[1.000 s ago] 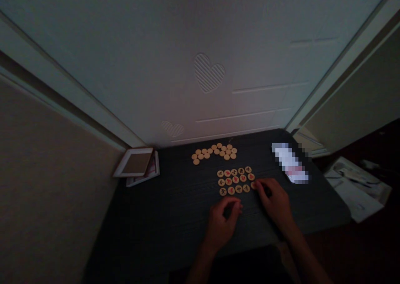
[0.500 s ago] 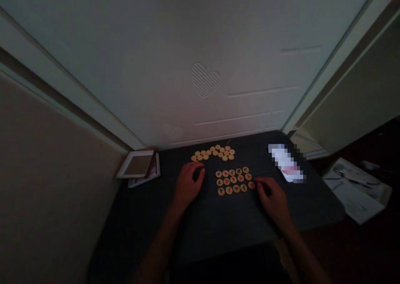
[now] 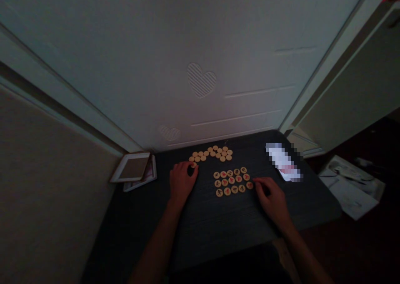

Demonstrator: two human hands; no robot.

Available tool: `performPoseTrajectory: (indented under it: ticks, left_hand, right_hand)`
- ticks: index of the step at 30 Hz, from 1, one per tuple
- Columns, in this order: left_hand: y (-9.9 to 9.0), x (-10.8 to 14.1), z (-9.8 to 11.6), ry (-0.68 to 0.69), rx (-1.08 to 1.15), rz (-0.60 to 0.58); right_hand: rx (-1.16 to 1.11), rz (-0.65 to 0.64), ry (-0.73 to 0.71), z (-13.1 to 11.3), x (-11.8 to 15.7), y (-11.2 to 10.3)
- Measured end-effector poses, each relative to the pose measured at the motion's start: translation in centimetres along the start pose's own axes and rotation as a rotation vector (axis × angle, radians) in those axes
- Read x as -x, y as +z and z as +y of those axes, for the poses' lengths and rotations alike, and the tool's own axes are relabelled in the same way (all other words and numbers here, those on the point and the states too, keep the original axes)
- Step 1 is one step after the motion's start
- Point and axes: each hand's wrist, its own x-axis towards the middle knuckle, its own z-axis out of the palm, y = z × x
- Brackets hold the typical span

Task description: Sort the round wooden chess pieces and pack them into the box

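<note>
My left hand (image 3: 182,179) is at the near left edge of a loose group of blank-side-up Chinese chess pieces (image 3: 213,154). Its thumb and forefinger close around one pale round Chinese chess piece (image 3: 193,165). Three rows of Chinese chess pieces (image 3: 231,180) lie face up between my hands, marked with red or dark characters. Just right of these rows rests my right hand (image 3: 272,196), its fingers curled and the fingertips drawn together. They are beside the end piece (image 3: 249,185) of the nearest row, and nothing shows between them.
Everything lies on a dark tabletop (image 3: 200,225) against a pale panel with raised hearts (image 3: 201,80). Framed flat items (image 3: 134,168) are stacked at the left edge. A blurred-out white object (image 3: 283,161) lies at the right. Beyond the table is a white open box (image 3: 353,188).
My left hand has shifted slightly left, and a piece now shows at its fingertips. My right hand stays beside the rows. The whole view has moved a little.
</note>
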Motion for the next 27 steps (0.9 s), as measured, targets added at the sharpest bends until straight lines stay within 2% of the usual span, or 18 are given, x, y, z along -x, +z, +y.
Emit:
performPoseTrajectory:
  ticks: [4,13,20,23,27]
  left_hand:
    - [0.2,0.2,-0.2,0.013,0.054,0.032]
    - [0.0,0.5,0.7,0.068,0.440,0.010]
    - [-0.3,0.1,1.2,0.027,0.612,0.045]
    - [-1.2,-0.4,2.4,0.009,0.681,0.032]
    - [-2.2,-1.5,4.3,-0.028,0.785,-0.023]
  right_hand:
    - [-0.014,-0.001,0.009,0.2,0.1,0.0]
    - [-0.032,0.004,0.059,0.1,0.0,-0.2]
    - [-0.049,0.048,0.056,-0.2,0.0,-0.2]
    - [-0.063,0.033,0.011,-1.1,-0.9,-0.1]
    - [-0.102,-0.022,-0.101,-3.9,-3.8,0.1]
